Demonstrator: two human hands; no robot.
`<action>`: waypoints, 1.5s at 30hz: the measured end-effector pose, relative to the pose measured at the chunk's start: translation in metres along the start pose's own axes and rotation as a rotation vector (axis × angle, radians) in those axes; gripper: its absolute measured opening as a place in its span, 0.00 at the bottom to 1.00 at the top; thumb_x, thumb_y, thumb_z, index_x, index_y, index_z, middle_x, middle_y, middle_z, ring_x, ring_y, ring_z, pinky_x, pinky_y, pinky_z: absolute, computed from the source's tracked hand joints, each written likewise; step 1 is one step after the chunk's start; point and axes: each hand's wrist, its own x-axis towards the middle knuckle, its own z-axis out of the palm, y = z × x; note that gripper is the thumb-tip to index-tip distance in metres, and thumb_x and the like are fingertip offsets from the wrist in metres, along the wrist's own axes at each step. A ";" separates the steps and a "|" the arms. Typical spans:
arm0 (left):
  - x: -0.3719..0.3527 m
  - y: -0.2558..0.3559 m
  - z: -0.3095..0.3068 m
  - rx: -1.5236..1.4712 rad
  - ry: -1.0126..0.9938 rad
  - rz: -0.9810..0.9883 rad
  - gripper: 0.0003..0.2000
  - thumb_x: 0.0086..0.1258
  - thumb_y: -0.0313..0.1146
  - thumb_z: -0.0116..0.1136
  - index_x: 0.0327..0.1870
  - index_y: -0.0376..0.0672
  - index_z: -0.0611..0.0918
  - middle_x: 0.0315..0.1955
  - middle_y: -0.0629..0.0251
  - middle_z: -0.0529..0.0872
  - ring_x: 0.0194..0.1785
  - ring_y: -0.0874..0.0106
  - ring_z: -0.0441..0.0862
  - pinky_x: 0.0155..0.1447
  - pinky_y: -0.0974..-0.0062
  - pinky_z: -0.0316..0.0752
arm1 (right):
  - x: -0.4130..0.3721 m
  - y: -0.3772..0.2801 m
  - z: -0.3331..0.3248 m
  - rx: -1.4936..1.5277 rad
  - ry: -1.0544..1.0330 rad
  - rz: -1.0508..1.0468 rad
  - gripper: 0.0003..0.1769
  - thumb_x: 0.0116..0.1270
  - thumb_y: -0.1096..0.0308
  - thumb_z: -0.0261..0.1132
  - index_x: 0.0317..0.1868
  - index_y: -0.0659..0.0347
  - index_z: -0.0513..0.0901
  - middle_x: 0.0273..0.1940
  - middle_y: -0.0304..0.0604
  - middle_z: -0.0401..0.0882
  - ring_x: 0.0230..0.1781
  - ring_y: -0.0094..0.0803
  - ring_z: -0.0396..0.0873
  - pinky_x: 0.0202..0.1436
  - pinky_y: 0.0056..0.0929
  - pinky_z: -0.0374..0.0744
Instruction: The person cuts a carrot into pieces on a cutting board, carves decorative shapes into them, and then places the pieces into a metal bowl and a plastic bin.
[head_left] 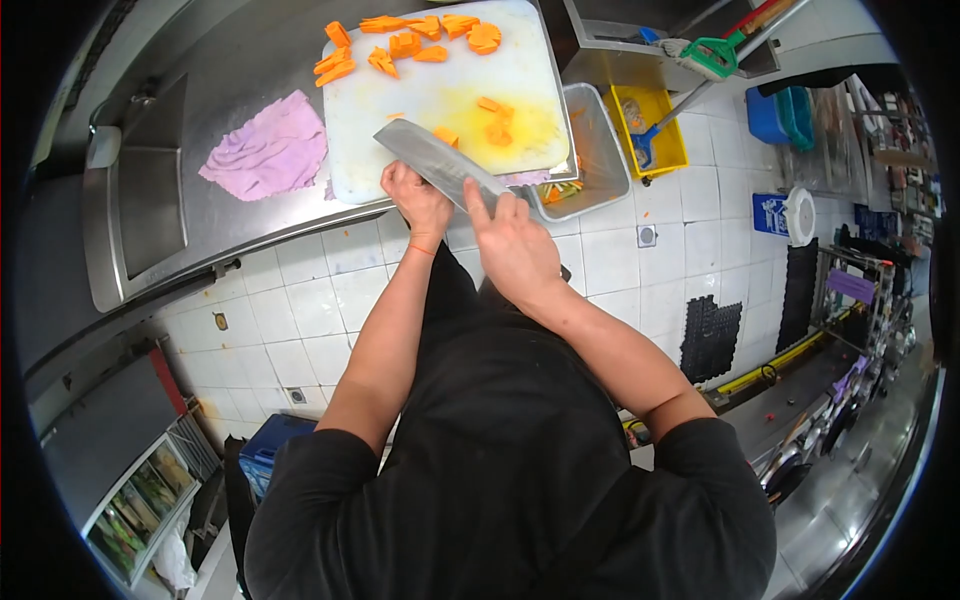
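A broad-bladed cleaver [432, 158] lies slantwise over the near edge of the white cutting board [375, 110]. My right hand [515, 245] is closed round its handle end, with the index finger stretched along the blade. Beside the lower edge of the blade, my left hand [418, 203] is curled closed at the board's near edge; whatever its fingers hold, if anything, is hidden. Orange carrot chunks [404, 45] are scattered along the far part of the board. Smaller carrot pieces [498, 128] lie on a yellow-stained patch, and another carrot piece [446, 136] shows just past the blade.
A pink cloth [268, 148] rests on the steel counter [225, 75], left of the board. A grey bin [610, 200] with vegetable scraps stands below the board's right side, next to a yellow bucket [672, 135]. A sink [150, 205] is at left; a green-headed brush [710, 58] leans upper right.
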 end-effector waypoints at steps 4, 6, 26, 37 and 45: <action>0.000 0.001 0.002 0.032 0.020 0.029 0.10 0.66 0.38 0.71 0.43 0.45 0.90 0.42 0.65 0.89 0.56 0.59 0.81 0.72 0.56 0.62 | -0.002 0.004 -0.006 0.046 -0.051 0.008 0.37 0.68 0.71 0.65 0.79 0.66 0.76 0.41 0.50 0.78 0.41 0.44 0.84 0.36 0.38 0.89; 0.001 0.000 0.002 0.041 0.022 0.015 0.10 0.66 0.38 0.71 0.43 0.45 0.90 0.42 0.65 0.90 0.57 0.59 0.82 0.72 0.56 0.62 | -0.001 0.005 -0.005 0.078 -0.042 0.000 0.38 0.68 0.72 0.65 0.80 0.66 0.75 0.41 0.51 0.79 0.41 0.45 0.84 0.36 0.40 0.89; 0.005 0.008 -0.003 0.008 0.015 0.002 0.10 0.66 0.38 0.73 0.44 0.47 0.89 0.40 0.65 0.88 0.52 0.59 0.83 0.69 0.57 0.65 | 0.023 0.000 0.020 0.048 0.011 0.013 0.38 0.68 0.70 0.66 0.80 0.63 0.75 0.42 0.50 0.80 0.44 0.44 0.85 0.37 0.37 0.89; 0.004 -0.003 0.001 0.046 0.011 0.020 0.10 0.69 0.38 0.71 0.46 0.47 0.90 0.42 0.66 0.89 0.53 0.59 0.83 0.70 0.59 0.64 | 0.030 -0.010 0.022 0.017 0.052 0.060 0.36 0.70 0.68 0.65 0.79 0.63 0.76 0.43 0.50 0.81 0.44 0.43 0.86 0.40 0.36 0.90; 0.015 0.003 0.001 -0.065 -0.017 -0.115 0.09 0.69 0.38 0.74 0.42 0.43 0.91 0.41 0.64 0.90 0.51 0.57 0.85 0.62 0.57 0.72 | 0.037 0.000 0.021 0.228 0.034 0.073 0.33 0.73 0.69 0.64 0.79 0.63 0.75 0.49 0.59 0.85 0.54 0.54 0.87 0.50 0.45 0.90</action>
